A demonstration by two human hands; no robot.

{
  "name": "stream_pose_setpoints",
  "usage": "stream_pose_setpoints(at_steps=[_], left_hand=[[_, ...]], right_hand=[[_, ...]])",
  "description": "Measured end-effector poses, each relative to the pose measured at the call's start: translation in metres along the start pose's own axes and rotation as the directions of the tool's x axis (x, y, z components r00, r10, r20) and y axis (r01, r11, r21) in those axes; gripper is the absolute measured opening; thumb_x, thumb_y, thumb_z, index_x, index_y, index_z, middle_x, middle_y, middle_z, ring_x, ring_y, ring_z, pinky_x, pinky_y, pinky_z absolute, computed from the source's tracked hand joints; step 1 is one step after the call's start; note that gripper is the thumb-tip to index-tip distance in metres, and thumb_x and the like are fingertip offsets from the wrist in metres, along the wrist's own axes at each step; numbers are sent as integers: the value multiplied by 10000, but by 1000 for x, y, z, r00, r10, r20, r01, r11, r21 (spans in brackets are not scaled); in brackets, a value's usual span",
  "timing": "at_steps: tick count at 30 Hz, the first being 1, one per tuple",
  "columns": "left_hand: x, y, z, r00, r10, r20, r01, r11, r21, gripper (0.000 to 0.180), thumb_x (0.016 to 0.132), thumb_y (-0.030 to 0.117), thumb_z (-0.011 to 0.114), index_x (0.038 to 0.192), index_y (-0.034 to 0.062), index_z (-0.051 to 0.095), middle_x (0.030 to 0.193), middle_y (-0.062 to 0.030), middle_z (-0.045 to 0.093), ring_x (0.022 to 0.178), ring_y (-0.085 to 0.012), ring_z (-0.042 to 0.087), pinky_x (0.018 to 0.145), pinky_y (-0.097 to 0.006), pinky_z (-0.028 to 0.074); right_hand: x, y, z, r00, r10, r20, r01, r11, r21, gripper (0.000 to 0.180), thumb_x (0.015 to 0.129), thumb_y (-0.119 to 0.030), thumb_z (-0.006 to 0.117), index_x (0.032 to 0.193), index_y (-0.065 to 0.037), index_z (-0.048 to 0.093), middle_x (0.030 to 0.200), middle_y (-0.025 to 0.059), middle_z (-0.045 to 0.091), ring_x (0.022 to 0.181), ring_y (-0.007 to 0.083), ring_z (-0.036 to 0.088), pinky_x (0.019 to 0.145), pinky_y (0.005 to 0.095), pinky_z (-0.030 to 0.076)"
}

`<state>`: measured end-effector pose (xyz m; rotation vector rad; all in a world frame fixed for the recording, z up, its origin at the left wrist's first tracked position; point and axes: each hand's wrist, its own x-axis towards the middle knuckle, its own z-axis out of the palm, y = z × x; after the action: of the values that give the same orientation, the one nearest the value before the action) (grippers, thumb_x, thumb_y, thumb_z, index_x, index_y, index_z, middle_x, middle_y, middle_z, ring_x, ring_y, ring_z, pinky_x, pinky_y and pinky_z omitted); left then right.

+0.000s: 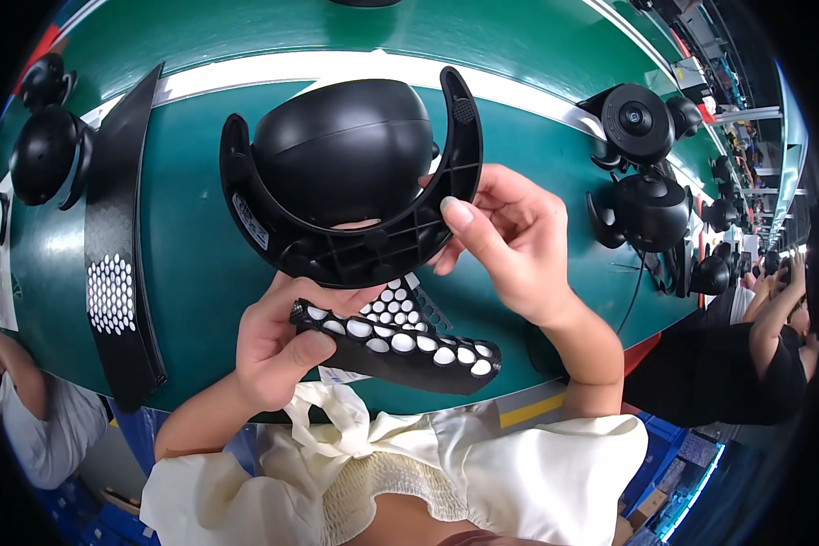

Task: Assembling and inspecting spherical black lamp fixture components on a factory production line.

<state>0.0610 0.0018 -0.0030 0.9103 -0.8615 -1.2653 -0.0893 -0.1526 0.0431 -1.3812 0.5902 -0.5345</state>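
A black dome-shaped camera body (341,150) sits in a black U-shaped bracket (355,241), held up over the green belt with its ribbed underside facing me. My right hand (510,241) grips the bracket's right arm and base with thumb and fingers. My left hand (278,341) supports the bracket from below and also holds a black sheet of round white pads (400,341), thumb pressed on its left end. Many holes in the sheet still hold pads.
A long black pad sheet (118,246) with several white pads lies on the green conveyor belt (191,273) to the left. More black dome cameras stand at the far left (45,155) and right (646,209). Other people sit at the right (755,346) and lower left (36,419).
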Motion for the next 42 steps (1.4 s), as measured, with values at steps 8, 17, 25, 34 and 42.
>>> stream_pose_setpoints(at_steps=[8, 17, 25, 34, 42], left_hand=[[-3, -1, -8, 999, -18, 47, 21, 998, -52, 299, 829, 253, 539, 922, -32, 533, 1128, -203, 473, 1091, -271, 466, 950, -372, 330], [-3, 3, -18, 986, -26, 167, 9, 995, 103, 275, 769, 184, 582, 958, -11, 547, 1068, -113, 455, 1050, -201, 422, 922, -319, 295], [-1, 4, -11, 998, -56, 40, 51, 992, 117, 277, 789, 252, 571, 895, -2, 541, 1002, -108, 489, 955, -179, 456, 859, -298, 338], [-1, 22, -5, 989, -125, 77, 109, 977, 181, 280, 748, 288, 589, 807, 14, 590, 1037, -187, 587, 919, -221, 544, 791, -282, 380], [-9, 34, -13, 999, 8, -36, -6, 998, 58, 119, 866, 82, 464, 884, -36, 455, 1062, -182, 575, 825, -102, 546, 737, -224, 438]], right_hand=[[-2, 11, -8, 987, 0, 158, -15, 995, 95, 356, 849, -120, 481, 1114, 116, 449, 928, 148, 581, 707, 173, 584, 656, 272, 485], [-10, 24, 11, 985, -71, 159, 27, 965, 262, 664, 717, 73, 608, 1264, -5, 240, 1209, 91, 391, 1092, 156, 447, 931, 297, 368], [-14, 25, 24, 1000, -19, 20, 14, 977, 213, 558, 669, 151, 598, 1132, 21, 314, 1093, 171, 481, 1040, 207, 496, 895, 327, 419], [-1, 4, 14, 973, -193, 130, 199, 979, -36, 377, 785, -23, 590, 1125, 9, 432, 1069, 95, 504, 1015, 156, 488, 880, 287, 378], [138, -9, 51, 668, -649, 365, 566, 125, -815, 168, 676, -73, 569, 767, -17, 440, 671, 124, 524, 642, 286, 560, 560, 376, 451]])
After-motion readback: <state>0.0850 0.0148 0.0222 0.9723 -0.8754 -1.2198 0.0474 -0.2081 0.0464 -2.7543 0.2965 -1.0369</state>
